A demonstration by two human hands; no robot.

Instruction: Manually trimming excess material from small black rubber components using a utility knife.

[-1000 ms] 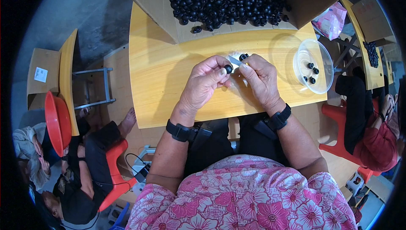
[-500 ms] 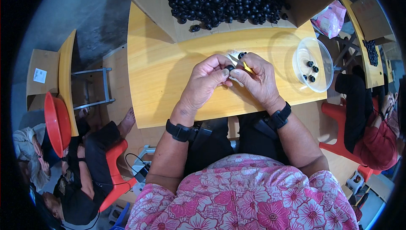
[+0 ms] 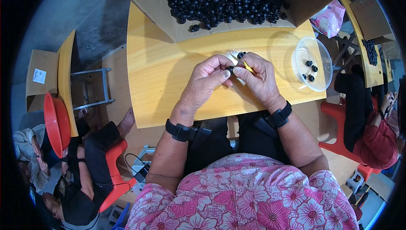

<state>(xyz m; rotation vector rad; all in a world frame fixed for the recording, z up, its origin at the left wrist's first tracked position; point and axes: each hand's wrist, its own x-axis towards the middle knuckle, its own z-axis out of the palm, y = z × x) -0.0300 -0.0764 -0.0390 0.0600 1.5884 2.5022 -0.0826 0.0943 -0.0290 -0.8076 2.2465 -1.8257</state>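
Note:
My left hand (image 3: 204, 80) is closed, pinching a small round black part (image 3: 230, 69) between thumb and fingers over the table. My right hand (image 3: 261, 80) is closed on a small yellow-handled knife (image 3: 248, 67), and its thumb presses against the same black part. The blade points away from me and is partly hidden by the fingers. Just beyond the right hand, another black part (image 3: 241, 55) lies on the table beside some whitish scraps. To the right stands a clear plastic bowl (image 3: 328, 70) with several black parts in it.
An open cardboard box (image 3: 149, 2) at the table's far side holds a large heap of black parts (image 3: 222, 1). The yellow wooden table (image 3: 160, 82) ends before my lap. Co-workers sit left and right; a red basin (image 3: 57, 124) is at the left.
The knife has tilted slightly in my right hand and its blade shows less. My right thumb has shifted a little against the black part. The left hand stays nearly in place.

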